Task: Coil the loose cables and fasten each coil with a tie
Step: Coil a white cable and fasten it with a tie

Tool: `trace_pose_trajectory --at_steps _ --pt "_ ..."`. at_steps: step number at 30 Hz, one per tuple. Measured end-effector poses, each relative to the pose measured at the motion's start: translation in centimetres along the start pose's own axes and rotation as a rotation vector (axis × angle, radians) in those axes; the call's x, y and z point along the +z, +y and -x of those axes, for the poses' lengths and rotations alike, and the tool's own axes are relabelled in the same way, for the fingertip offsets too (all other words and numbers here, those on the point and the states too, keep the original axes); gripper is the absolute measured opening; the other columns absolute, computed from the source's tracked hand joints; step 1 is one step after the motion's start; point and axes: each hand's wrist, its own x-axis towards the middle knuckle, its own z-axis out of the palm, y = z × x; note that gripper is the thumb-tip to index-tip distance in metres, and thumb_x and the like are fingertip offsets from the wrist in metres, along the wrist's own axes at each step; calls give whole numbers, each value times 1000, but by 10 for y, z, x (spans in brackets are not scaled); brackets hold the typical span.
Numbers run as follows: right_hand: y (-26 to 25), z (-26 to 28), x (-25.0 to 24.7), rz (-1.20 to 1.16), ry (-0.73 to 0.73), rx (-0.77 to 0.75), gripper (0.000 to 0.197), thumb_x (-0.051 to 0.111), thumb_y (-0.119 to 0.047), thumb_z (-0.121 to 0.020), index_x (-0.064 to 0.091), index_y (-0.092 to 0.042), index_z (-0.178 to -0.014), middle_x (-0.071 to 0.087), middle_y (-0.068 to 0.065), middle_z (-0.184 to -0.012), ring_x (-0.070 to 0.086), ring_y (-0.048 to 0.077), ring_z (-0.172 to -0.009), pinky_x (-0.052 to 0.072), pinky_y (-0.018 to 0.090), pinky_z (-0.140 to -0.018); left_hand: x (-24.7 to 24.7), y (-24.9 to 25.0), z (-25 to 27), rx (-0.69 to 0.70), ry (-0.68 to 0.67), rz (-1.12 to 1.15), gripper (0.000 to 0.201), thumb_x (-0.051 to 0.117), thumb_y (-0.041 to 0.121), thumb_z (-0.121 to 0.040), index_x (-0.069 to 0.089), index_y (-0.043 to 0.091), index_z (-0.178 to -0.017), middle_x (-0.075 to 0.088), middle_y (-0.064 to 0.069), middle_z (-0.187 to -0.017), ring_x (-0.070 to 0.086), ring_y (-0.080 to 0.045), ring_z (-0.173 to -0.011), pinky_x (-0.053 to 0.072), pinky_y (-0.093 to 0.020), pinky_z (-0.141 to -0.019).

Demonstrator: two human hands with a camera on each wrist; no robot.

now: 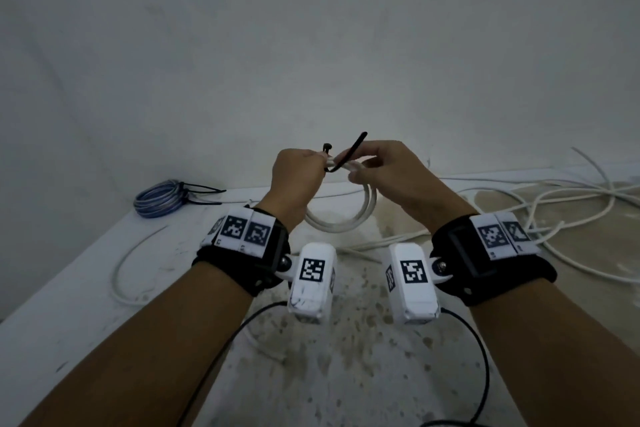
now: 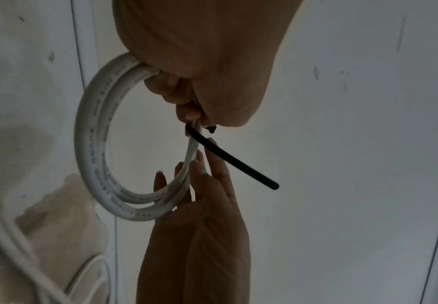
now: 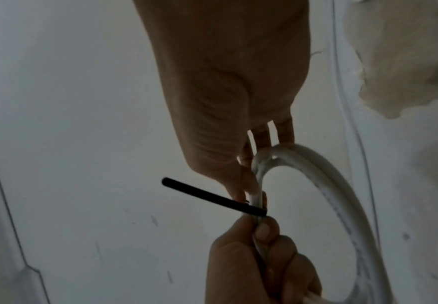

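Note:
Both hands hold a small white cable coil point(image 1: 346, 224) up in front of the wall. My left hand point(image 1: 320, 163) grips the coil's top in a fist, fingers curled round the strands point(image 3: 262, 242). A black tie point(image 1: 351, 151) is looped under the strands beside that fist. Its head pokes up at the left thumb and its long tail point(image 2: 238, 162) sticks out free. My right hand point(image 1: 358, 172) pinches the coil point(image 2: 93, 156) between thumb and fingers just right of the tie point(image 3: 199, 193). The rest of the coil point(image 3: 342, 185) hangs below the hands.
A blue cable coil point(image 1: 161, 199) bound with black ties lies at the back left by the wall. Loose white cables point(image 1: 554, 204) sprawl across the right side. One white cable point(image 1: 128, 263) curves on the left ledge. Black camera leads point(image 1: 481, 357) hang near my forearms.

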Motion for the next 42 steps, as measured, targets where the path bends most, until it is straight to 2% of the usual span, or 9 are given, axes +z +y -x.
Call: trace_pose_trajectory --at_steps 4,7,8,9,10,15,22,27,42 --pt "-6 5 -1 -47 49 -152 9 70 -18 -89 78 -15 -92 73 -11 -89 65 -1 -89 44 8 -81 9 1 -7 -19 -25 -20 21 53 2 -89 61 5 -70 45 -12 -70 31 -14 -49 21 -27 -50" --pt "2 -4 3 -128 280 -99 23 61 -19 -96 75 -5 -84 74 1 -76 71 17 -80 56 32 -81 24 -3 -2 -19 -42 9 18 56 5 -88 64 5 -71 42 -3 -69 32 -12 -48 23 -24 -49" --pt "4 -7 5 -108 325 -67 28 57 -20 -97 73 -2 -83 73 3 -71 70 25 -78 57 42 -83 29 -5 -1 -11 -44 19 20 57 7 -87 68 8 -71 60 -12 -63 36 -9 -47 26 -22 -47" --pt "7 -10 5 -34 342 -49 32 53 -20 -99 69 1 -80 70 5 -69 68 30 -77 55 48 -83 34 -8 2 8 -49 16 21 57 8 -88 72 13 -74 70 -8 -89 41 -7 -49 29 -19 -47" --pt "10 -13 5 84 331 -43 34 49 -19 -100 65 2 -78 68 7 -69 65 32 -77 54 48 -82 38 -10 2 28 -51 7 21 57 9 -88 74 16 -78 70 -1 -72 47 -7 -53 32 -19 -48" --pt "4 -8 0 600 221 -56 27 49 -16 -100 73 -9 -108 72 9 -100 65 26 -95 49 31 -80 40 -20 -1 -3 -9 27 23 57 15 -91 74 13 -75 62 -2 -68 51 -17 -64 32 -25 -53" --pt "-12 2 3 723 202 -54 21 60 -22 -94 77 -20 -106 73 0 -103 65 21 -97 47 26 -77 36 -28 1 -33 5 48 25 57 15 -88 66 -5 -76 47 -10 -69 34 -18 -58 22 -26 -49" --pt "-15 4 5 779 185 -19 21 60 -23 -91 78 -21 -101 74 0 -95 64 20 -86 48 29 -72 38 -35 5 -3 -9 -1 28 57 15 -87 61 5 -61 48 -10 -62 38 -18 -55 25 -27 -50" --pt "-13 3 7 725 260 40 15 65 -22 -89 78 -17 -93 73 0 -90 66 18 -86 38 22 -67 37 -34 7 121 -21 -151 28 55 22 -92 73 13 -73 64 1 -66 57 -17 -66 44 -31 -66"
